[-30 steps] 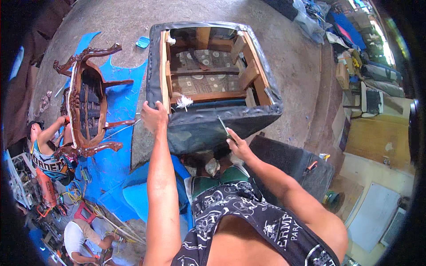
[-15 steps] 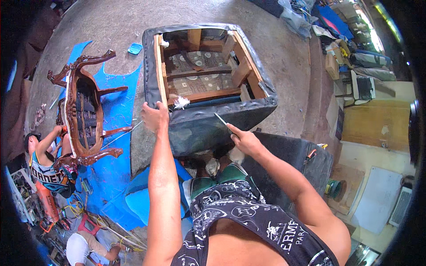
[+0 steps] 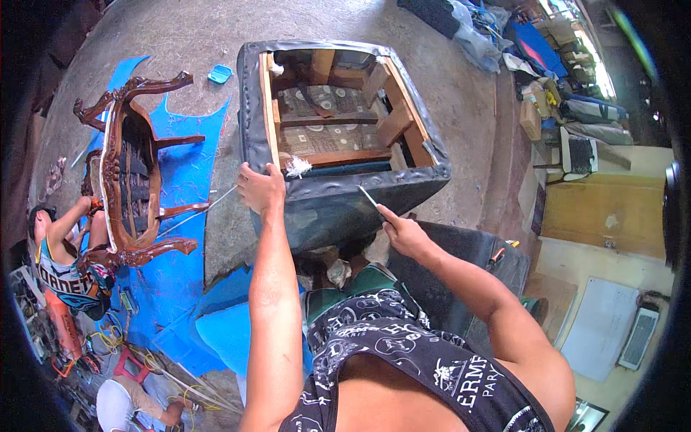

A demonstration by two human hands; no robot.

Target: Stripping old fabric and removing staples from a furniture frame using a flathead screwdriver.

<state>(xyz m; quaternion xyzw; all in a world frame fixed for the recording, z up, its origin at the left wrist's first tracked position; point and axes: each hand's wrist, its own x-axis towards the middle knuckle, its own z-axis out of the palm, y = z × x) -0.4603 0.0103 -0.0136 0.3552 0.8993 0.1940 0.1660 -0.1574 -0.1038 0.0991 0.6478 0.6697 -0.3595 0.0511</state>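
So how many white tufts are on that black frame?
3 visible: near-left tuft by the left hand, far-left tuft, far-right tuft, on the frame; others may be hidden.

Frame (image 3: pixel 345 216): just beyond the fingers; the left fingers (image 3: pixel 246 173) on its near left corner, the right fingers (image 3: pixel 387 213) off its near side.
Tool (image 3: pixel 368 196): in the right fingers, tip at the frame's near edge.
Tuft of stuffing (image 3: pixel 298 168): on the frame, just right of the left fingers.
Chair (image 3: pixel 133 173): left of the left fingers, over a sheet (image 3: pixel 188 129).
Co-worker (image 3: pixel 72 277): farther left, beside the chair.
Container (image 3: pixel 220 74): well beyond the left fingers.
Slab (image 3: pixel 461 248): right of the right fingers.
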